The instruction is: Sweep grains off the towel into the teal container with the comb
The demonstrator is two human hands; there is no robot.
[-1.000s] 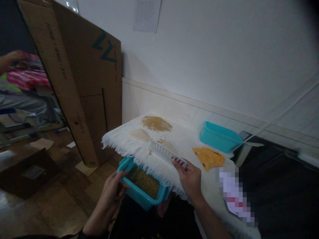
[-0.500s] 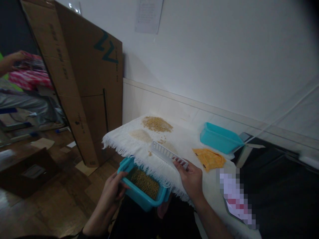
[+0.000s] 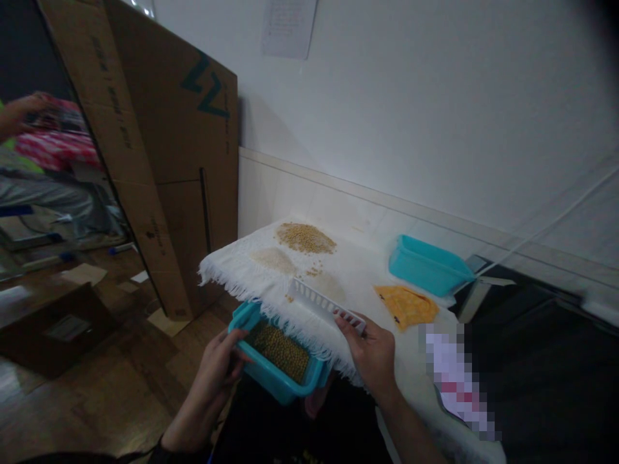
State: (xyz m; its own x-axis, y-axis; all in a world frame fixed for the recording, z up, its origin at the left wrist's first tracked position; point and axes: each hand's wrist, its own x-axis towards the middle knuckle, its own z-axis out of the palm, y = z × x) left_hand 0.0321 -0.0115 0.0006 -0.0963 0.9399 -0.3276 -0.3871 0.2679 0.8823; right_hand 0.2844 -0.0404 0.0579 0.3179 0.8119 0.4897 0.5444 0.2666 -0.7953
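My left hand [image 3: 222, 357] grips the near-left rim of a blue plastic basin [image 3: 278, 385], which sits below the front edge of the white fringed cloth [image 3: 353, 258]. Green beans [image 3: 280, 351] lie inside it. In my right hand [image 3: 370, 351] is a white slotted plastic strip [image 3: 322, 304], held by its right end and slanting over the cloth near the fringe. Behind the strip lie a heap of yellow soybeans [image 3: 304, 237], a pale heap of grains [image 3: 273, 260] and a second pale patch [image 3: 329, 283]. A few stray beans are scattered between them.
At the back right of the table stands a second blue basin [image 3: 428, 267], with an orange cloth [image 3: 406, 306] in front of it. A tall cardboard box [image 3: 178, 154] rises on the left. Another person's hand [image 3: 29, 109] shows at far left, beyond the box.
The slotted strip in my right hand has tilted and lowered slightly toward the cloth's front edge. My left hand keeps its grip on the basin.
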